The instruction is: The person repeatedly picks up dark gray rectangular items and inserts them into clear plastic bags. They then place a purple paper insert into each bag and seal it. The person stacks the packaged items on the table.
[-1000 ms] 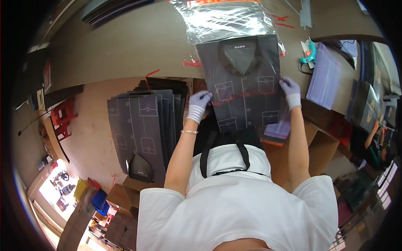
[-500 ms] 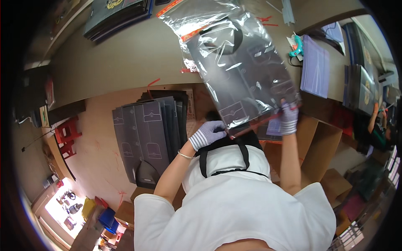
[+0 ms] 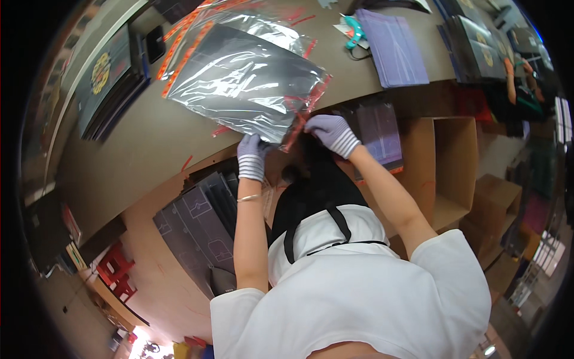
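Note:
A clear plastic bag [image 3: 239,84] with a dark flat panel inside lies over the table's near edge, its orange-red strip to the far left and a loose red strip along its near right end. My left hand [image 3: 251,157], in a purple glove with a white striped cuff, grips the near edge of the bag with bent fingers. At the near right corner, my right hand [image 3: 333,133], gloved alike, pinches the red strip. More clear bags [image 3: 263,27] lie beneath and beyond this one.
On the table are a dark panel stack [image 3: 110,84], a phone [image 3: 155,43], a teal hand tool [image 3: 355,33] and purple sheets [image 3: 394,54]. Dark panels [image 3: 194,221] stand below left; a bagged panel [image 3: 379,134] and a cardboard box [image 3: 454,161] are right. Another person [image 3: 519,78] works far right.
The bag has come down from a raised tilt onto the table, turning and shifting left. My left hand has moved forward, and my right hand has moved left along with the bag.

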`<state>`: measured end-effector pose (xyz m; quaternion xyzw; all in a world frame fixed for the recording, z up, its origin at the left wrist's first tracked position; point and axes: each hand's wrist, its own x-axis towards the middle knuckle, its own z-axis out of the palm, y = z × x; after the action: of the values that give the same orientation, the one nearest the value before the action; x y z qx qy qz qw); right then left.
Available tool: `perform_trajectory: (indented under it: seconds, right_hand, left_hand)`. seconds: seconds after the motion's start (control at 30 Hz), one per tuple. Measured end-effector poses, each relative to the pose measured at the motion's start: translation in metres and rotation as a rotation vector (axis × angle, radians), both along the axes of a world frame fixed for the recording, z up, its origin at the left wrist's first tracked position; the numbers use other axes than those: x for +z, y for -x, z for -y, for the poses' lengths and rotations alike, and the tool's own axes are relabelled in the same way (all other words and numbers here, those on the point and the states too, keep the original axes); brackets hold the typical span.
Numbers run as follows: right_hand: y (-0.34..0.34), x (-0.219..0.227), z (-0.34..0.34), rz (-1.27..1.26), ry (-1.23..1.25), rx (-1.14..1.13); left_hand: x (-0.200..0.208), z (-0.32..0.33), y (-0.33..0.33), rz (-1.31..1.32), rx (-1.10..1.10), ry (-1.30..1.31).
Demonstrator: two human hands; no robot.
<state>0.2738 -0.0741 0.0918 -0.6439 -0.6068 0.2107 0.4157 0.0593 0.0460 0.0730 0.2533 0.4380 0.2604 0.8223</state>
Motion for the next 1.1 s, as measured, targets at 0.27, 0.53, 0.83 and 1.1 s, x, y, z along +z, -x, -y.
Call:
perform_trajectory:
  seconds: [0.27, 0.53, 0.83, 1.1]
  right_hand:
    - [-0.243, -0.035, 0.059, -0.894, 0.835, -1.042]
    - [-0.223, -0.055, 0.165, -0.900, 0.349, -1.067]
    - [-0.039, 0.045, 0.149, -0.296, 0.218, -0.982]
    - [0.050, 0.053, 0.106, -0.550, 0.418, -0.596]
  left_hand:
    - [-0.067, -0.033, 0.042, -1.097, -0.635, -0.554]
    - [0.000, -0.030, -0.066, -0.913, -0.593, -1.443]
    - [-0.040, -0.052, -0.079, -0.517, -0.280, -0.848]
    - [0.008, -0.042, -0.081, -0.466, -0.230, -1.028]
